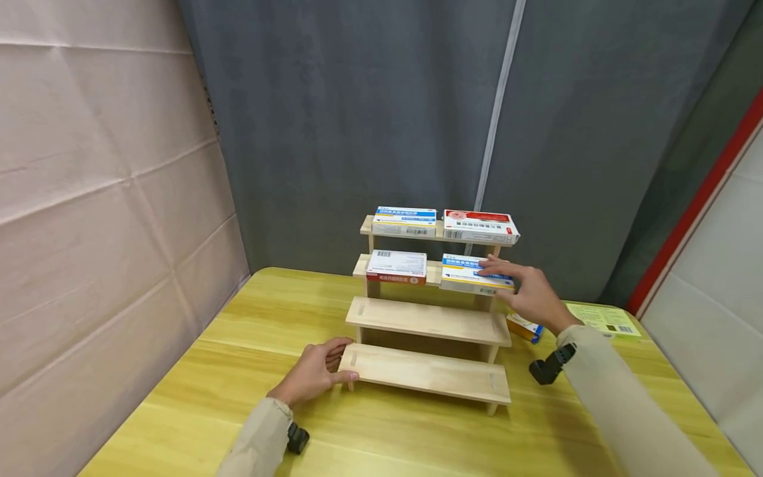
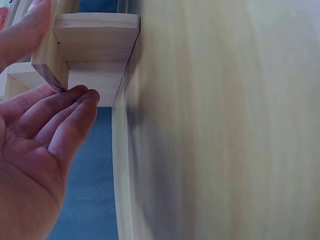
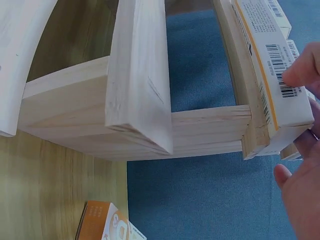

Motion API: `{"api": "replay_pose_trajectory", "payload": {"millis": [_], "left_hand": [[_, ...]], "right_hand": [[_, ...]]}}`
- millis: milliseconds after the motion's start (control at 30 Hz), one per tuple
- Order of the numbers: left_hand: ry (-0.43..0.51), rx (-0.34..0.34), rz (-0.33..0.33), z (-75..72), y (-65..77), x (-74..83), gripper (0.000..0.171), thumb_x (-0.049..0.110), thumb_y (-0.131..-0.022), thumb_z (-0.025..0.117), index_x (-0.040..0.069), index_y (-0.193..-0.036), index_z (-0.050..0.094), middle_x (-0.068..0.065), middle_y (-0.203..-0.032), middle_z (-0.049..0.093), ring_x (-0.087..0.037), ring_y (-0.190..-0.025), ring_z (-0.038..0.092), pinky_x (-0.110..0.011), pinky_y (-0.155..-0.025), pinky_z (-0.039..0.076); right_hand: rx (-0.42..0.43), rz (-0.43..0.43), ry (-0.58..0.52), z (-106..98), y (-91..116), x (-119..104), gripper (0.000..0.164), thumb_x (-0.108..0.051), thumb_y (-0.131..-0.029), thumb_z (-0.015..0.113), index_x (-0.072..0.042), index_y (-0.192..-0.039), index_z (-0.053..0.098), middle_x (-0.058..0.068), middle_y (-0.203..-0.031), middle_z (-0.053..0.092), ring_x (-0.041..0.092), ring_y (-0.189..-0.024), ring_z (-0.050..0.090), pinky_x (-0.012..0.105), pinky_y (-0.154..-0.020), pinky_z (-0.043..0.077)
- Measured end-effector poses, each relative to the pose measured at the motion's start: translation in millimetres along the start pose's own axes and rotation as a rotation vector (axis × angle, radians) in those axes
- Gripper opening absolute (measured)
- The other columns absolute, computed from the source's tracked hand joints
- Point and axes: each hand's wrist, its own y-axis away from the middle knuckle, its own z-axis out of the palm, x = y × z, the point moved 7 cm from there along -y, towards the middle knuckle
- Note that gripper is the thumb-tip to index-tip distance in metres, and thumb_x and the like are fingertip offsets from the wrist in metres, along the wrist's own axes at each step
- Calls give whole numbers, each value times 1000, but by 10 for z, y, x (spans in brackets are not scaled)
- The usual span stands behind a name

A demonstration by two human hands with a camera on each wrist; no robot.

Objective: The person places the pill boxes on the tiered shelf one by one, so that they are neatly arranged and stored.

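A stepped wooden display rack [image 1: 426,318] stands on the table. At its lowest step, my left hand [image 1: 312,372] holds the left end, thumb at the front and fingers behind; the left wrist view shows the board's corner [image 2: 50,65] between them. My right hand [image 1: 533,295] grips a blue-and-white medicine box [image 1: 461,281] at the right of the second step from the top. Up close in the right wrist view, the thumb presses on the box's barcode side [image 3: 277,65]. Left of it lies a white-and-maroon medicine box [image 1: 396,266].
The top step carries a blue-and-white box [image 1: 404,222] and a red-and-white box [image 1: 479,226]. An orange-and-blue box [image 1: 524,328] lies on the table [image 1: 238,371] right of the rack, near a yellow-green package [image 1: 603,318]. A grey curtain [image 1: 346,119] hangs behind.
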Motion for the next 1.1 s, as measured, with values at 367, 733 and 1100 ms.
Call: {"api": "replay_pose_trajectory", "payload": {"millis": [367,733,1100], "left_hand": [[14,-7,-6,17,0,6,80,45,-85,78,6,-148,47,-22,-150,51,-40,-134,55,-47,-110,52],[13,1,-4,20,-14,-19,81,44,-84,79,5,-148,47,-21,-149,52,-39,-134,55,-46,-110,52],[-7,-5,-6,18,-10,17,78,43,-85,79,6,-147,49,-20,-149,53,-39,-134,55,-47,-110,52]], "right_hand": [[73,-7,-50,-85,64,-23,55,6,-84,60,-15,-135,64,14,-157,45,42,-151,32,66,-109,39],[497,-105,-24,-354,355,103,30,4,-92,62,-3,-120,69,16,-124,67,-11,-113,52,10,-89,44],[455,104,143,-96,421,681,30,-4,-92,61,4,-120,65,30,-130,50,47,-117,47,54,-89,49]]}}
